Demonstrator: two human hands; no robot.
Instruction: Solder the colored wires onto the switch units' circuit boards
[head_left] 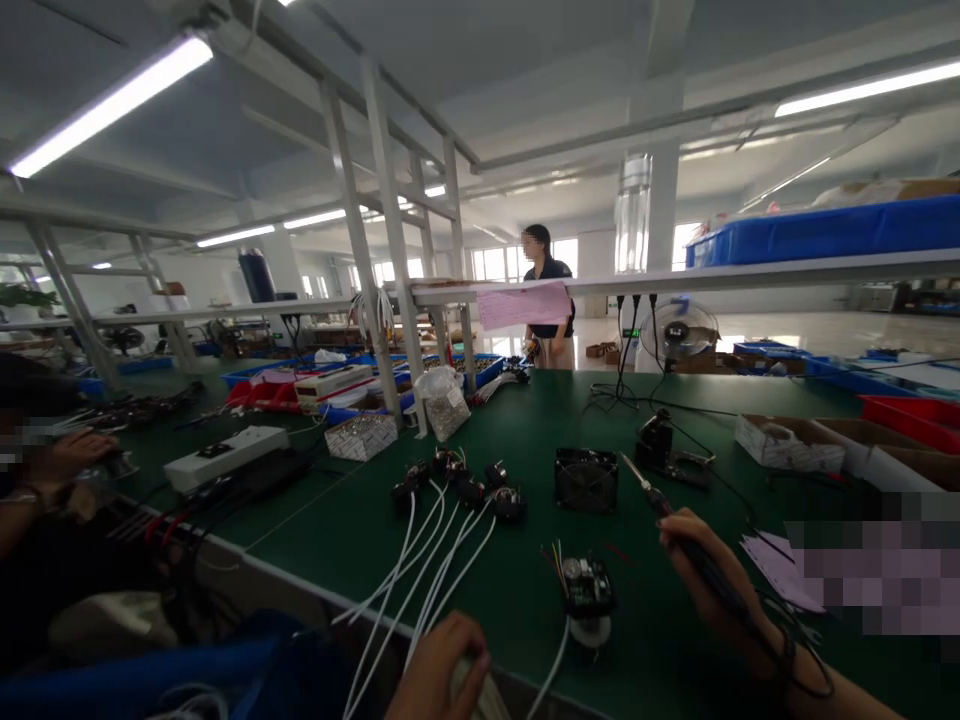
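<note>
**At the green bench: iron in right hand, board close by**

Along the near edge of the bench [247, 545], we log the right hand [705, 570] closed firmly around a soldering iron [643, 490], its tip angled up and left, clear of everything. The left hand [439, 670] sits low at the bottom of the view, fingers curled around a pale object [474, 692]; the frame cuts off most of it, so we cannot say what it is.

The circuit board [587, 588], trailing thin colored wires, lies left of the right hand, below a black fan [585, 480]. Left of the board, a cluster of small black connectors [457, 485] trails white cables [420, 570] toward the bench edge. A dark iron stand [660, 450] sits behind the iron tip, and pink sheets [780, 570] lie right of the right hand.

Farther left we note a white power strip [225, 458] and a co-worker's hand [67, 460] resting on the bench. Beyond the shelf, a person [547, 300] stands in a dark top, near a desk fan [679, 330].
</note>
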